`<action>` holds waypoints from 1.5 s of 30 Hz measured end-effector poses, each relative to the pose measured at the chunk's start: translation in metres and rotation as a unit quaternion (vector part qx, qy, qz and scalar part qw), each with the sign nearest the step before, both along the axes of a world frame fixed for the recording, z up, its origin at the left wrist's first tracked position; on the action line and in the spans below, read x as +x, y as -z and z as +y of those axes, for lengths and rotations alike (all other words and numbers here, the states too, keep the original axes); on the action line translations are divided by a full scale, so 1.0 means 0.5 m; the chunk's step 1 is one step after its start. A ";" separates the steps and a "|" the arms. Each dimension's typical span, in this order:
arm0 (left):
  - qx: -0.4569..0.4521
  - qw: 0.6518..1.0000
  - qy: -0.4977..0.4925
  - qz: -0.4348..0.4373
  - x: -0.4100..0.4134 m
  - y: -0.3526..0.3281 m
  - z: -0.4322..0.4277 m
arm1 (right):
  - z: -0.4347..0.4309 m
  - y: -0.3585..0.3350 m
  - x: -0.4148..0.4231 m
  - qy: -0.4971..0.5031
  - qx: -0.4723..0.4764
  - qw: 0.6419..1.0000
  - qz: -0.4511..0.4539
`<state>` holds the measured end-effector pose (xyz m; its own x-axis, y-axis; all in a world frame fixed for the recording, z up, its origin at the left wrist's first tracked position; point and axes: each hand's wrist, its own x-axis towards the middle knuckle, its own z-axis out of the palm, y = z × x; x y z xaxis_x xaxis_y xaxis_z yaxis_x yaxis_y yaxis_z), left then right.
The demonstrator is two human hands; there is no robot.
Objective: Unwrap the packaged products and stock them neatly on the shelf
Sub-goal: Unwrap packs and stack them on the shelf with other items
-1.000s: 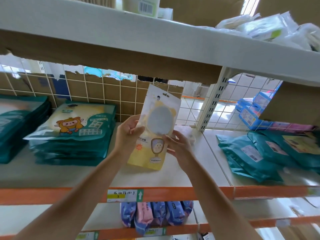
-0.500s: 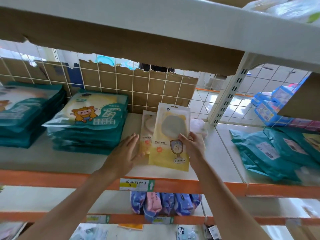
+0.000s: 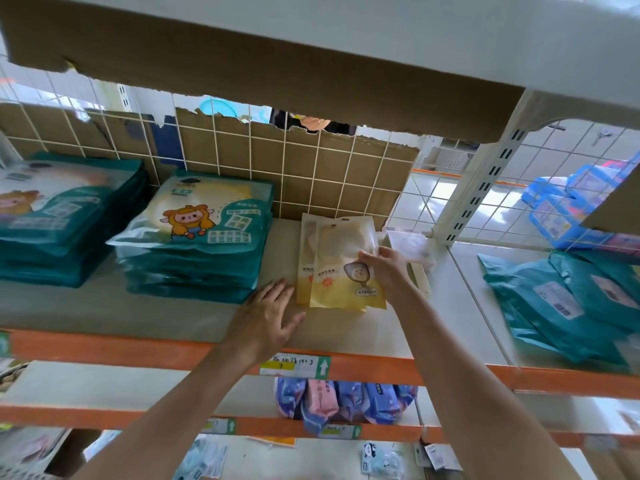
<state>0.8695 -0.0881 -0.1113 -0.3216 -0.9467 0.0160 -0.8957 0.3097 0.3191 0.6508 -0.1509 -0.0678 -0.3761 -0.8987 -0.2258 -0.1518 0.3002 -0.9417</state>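
Observation:
A yellow flat pouch [image 3: 341, 271] lies on the grey shelf board [image 3: 173, 313], overlapping a second yellow pouch [image 3: 304, 265] beneath it on the left. My right hand [image 3: 384, 268] rests on the top pouch's right edge, fingers bent over it. My left hand [image 3: 270, 317] lies flat on the shelf with fingers spread, just left of the pouches' lower corner and apart from them. A crumpled clear wrapper [image 3: 412, 247] sits right of the pouches, by the white upright.
Two stacks of teal bags [image 3: 197, 237] [image 3: 62, 220] fill the shelf's left. Loose teal bags [image 3: 568, 306] lie on the right bay. A wire grid with cardboard [image 3: 311, 178] backs the shelf. The upper shelf [image 3: 311, 46] hangs low overhead. Small packs [image 3: 343, 403] hang below.
The pouch went from held upright in both hands to lying flat on the other pouch. My left hand let go and dropped to the shelf board.

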 end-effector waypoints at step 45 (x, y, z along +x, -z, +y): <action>0.014 1.000 -0.007 0.012 0.003 -0.018 0.005 | -0.065 0.077 0.035 0.031 -0.002 0.981 0.190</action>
<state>0.8709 -0.0858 -0.1022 -0.3082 -0.9513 -0.0028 -0.8919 0.2879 0.3488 0.6684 -0.1832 -0.1065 -0.4856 -0.8724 -0.0550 -0.4741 0.3157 -0.8219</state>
